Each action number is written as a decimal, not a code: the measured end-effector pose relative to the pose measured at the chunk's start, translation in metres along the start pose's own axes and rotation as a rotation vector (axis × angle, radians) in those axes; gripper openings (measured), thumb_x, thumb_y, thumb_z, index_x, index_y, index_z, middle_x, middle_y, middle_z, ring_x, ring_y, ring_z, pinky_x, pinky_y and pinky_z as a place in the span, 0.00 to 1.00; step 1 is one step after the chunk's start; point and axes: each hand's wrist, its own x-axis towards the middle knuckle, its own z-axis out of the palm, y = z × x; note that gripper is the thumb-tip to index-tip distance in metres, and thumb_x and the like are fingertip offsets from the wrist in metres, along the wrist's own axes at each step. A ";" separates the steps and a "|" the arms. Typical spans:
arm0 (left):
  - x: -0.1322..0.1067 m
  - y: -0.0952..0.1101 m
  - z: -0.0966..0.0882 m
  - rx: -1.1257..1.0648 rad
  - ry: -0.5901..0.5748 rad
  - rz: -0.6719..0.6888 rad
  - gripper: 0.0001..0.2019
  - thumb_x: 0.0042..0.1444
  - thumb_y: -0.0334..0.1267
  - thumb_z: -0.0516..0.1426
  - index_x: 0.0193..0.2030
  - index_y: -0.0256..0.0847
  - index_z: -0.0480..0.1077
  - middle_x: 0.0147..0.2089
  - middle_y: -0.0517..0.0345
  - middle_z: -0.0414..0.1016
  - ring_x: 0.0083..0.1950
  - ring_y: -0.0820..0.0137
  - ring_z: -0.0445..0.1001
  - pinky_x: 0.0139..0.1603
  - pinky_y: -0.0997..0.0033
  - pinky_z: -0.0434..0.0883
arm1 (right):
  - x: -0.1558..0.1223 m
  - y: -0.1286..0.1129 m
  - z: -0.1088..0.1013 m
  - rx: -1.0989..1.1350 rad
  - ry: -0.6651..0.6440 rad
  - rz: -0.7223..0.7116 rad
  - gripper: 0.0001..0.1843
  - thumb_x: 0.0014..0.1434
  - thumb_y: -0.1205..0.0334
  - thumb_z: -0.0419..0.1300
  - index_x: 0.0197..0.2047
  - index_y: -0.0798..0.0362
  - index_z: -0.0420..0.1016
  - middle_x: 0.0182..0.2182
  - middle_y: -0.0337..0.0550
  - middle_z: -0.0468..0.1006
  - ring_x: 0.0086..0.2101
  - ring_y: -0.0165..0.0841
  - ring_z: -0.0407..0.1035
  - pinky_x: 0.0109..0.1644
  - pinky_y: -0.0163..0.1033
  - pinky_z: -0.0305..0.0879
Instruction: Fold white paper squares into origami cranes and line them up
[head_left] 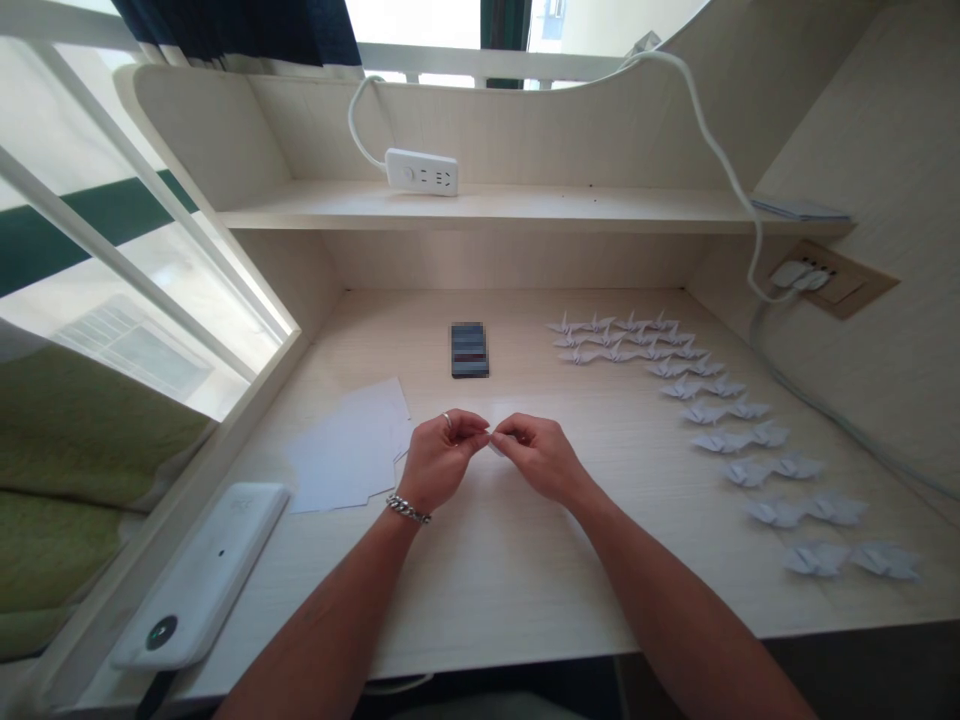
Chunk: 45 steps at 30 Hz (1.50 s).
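My left hand (pixel 441 458) and my right hand (pixel 541 458) meet over the middle of the desk, thumbs and fingers pinched together. Between their fingertips is a small piece of folded white paper (pixel 496 448), mostly hidden by the fingers. Its exact shape cannot be made out. A ring and a chain bracelet (pixel 409 510) are on the left hand and wrist. Just left of that hand lie several overlapping sheets of white paper (pixel 341 450). Rows of folded white paper cranes (pixel 739 440) stand along the right side of the desk.
A dark phone-like object (pixel 469 350) lies beyond my hands. At the front left is a long white device (pixel 206 575) with a round dial. A white power strip (pixel 421 172) rests on the shelf (pixel 517 205). Its cable runs to a wall socket (pixel 844 280) at right.
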 end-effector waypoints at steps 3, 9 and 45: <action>0.001 -0.001 -0.002 -0.031 -0.050 -0.039 0.09 0.45 0.35 0.65 0.35 0.38 0.75 0.30 0.55 0.79 0.32 0.69 0.77 0.36 0.70 0.72 | 0.001 0.000 -0.001 -0.023 -0.025 -0.008 0.09 0.56 0.59 0.59 0.28 0.52 0.77 0.25 0.38 0.76 0.27 0.31 0.66 0.32 0.35 0.59; 0.001 0.000 0.001 -0.002 0.031 0.007 0.08 0.47 0.35 0.63 0.36 0.38 0.72 0.30 0.58 0.76 0.32 0.72 0.75 0.35 0.72 0.71 | 0.002 0.002 0.002 0.031 -0.025 0.027 0.09 0.56 0.59 0.58 0.30 0.52 0.78 0.26 0.38 0.77 0.27 0.31 0.66 0.31 0.35 0.59; 0.003 0.002 0.002 -0.201 0.044 -0.088 0.18 0.50 0.43 0.63 0.45 0.33 0.72 0.27 0.57 0.78 0.28 0.70 0.75 0.35 0.68 0.74 | 0.006 0.013 0.014 0.361 -0.048 0.255 0.09 0.47 0.60 0.67 0.27 0.56 0.73 0.20 0.39 0.75 0.21 0.28 0.67 0.27 0.34 0.62</action>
